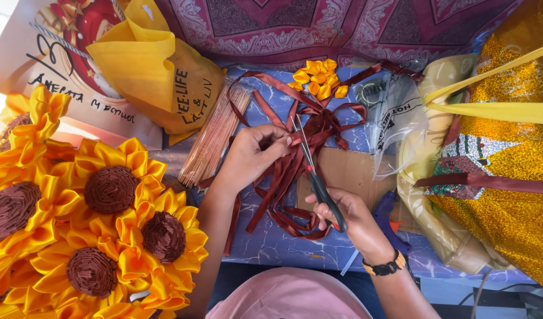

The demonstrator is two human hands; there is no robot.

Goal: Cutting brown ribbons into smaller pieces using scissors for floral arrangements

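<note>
My left hand (251, 155) pinches the end of a dark red-brown ribbon (295, 165) that lies in a tangled heap of loops on the blue patterned surface. My right hand (342, 215) grips a pair of scissors (311, 165) with dark handles. The open blades point up toward the fingers of my left hand and meet the ribbon there. A band of dark and yellow beads circles my right wrist.
Ribbon sunflowers (106, 218) with brown centres fill the lower left. A bundle of thin sticks (215, 139) lies left of the ribbon. Folded yellow petals (319, 80), a yellow bag (159, 71), a cardboard piece (354, 171), a blue glue gun (389, 215) and gold fabric (514, 177) surround the work spot.
</note>
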